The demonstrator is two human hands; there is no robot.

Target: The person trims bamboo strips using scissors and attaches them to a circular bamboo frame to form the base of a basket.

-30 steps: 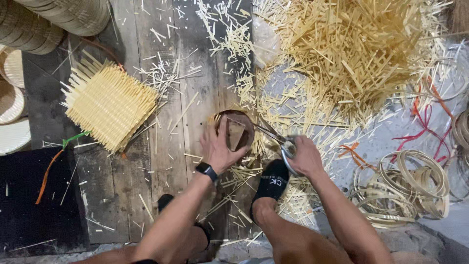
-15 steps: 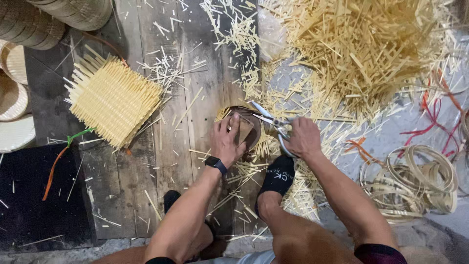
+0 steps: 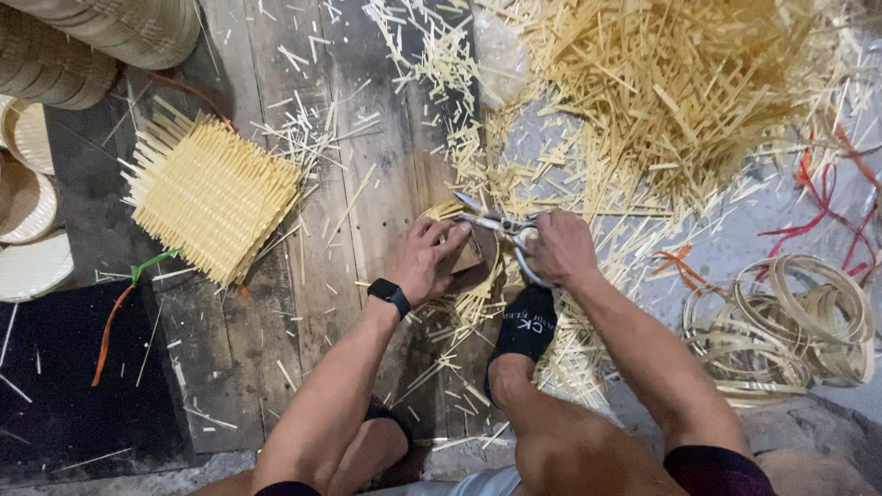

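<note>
From the head camera, your left hand is curled down over a small round woven piece, fingers closed on its near-left side and pressing it to the wooden boards. That piece sits near the boards' right edge, just above your black-socked foot. Your right hand is closed through the handles of a pair of scissors, whose blades point left and lie over the top rim of the woven piece (whether they are cutting a strip is too small to tell). A black watch sits on your left wrist. Toward the boards' left side lies a square woven mat with loose strip ends. A big heap of cut bamboo strips fills the upper right, and coiled rings lie at the right, well apart from your hands.
</note>
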